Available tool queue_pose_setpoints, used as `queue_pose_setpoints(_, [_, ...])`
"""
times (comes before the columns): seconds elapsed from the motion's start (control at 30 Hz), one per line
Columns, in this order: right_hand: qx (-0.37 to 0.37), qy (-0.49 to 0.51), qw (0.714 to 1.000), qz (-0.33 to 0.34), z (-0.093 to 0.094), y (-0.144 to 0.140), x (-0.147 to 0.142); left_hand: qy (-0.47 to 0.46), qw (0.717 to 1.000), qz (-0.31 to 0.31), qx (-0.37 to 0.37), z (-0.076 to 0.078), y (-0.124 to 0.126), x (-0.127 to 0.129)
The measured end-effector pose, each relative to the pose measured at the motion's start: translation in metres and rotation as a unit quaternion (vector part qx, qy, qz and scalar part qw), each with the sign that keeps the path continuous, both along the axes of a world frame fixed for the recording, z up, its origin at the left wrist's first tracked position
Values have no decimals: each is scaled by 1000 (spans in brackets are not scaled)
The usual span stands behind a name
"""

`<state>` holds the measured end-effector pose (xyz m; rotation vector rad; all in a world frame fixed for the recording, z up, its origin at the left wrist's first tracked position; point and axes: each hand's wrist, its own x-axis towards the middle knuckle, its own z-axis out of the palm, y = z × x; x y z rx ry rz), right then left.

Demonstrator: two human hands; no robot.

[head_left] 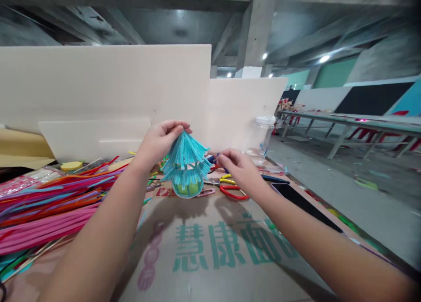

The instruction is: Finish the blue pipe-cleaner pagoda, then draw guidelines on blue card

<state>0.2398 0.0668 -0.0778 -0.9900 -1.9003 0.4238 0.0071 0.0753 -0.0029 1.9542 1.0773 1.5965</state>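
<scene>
Pinching blue lantern (186, 168) top, left grip (161, 139) | right grip (237, 167) spread beside it | jar (263, 133) contents unclear

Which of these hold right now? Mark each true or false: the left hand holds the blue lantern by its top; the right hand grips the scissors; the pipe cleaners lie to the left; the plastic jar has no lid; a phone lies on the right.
1. The left hand holds the blue lantern by its top. True.
2. The right hand grips the red scissors. False: they lie on the cardboard; the hand is at the lantern's side.
3. The pipe cleaners lie to the left. True.
4. The plastic jar has no lid. False: a white lid is on it.
5. A dark phone lies on the right. True.
</scene>
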Motion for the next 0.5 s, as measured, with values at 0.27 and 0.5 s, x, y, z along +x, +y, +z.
queue_pose_setpoints(0.27, [18,-237,970,47,-48,-8,17,-40,997,62,14,3,-30,-43])
queue_pose_setpoints(0.5, [34,-300,948,104,-68,4,-25,-75,996,22,38,6,-62,-27])
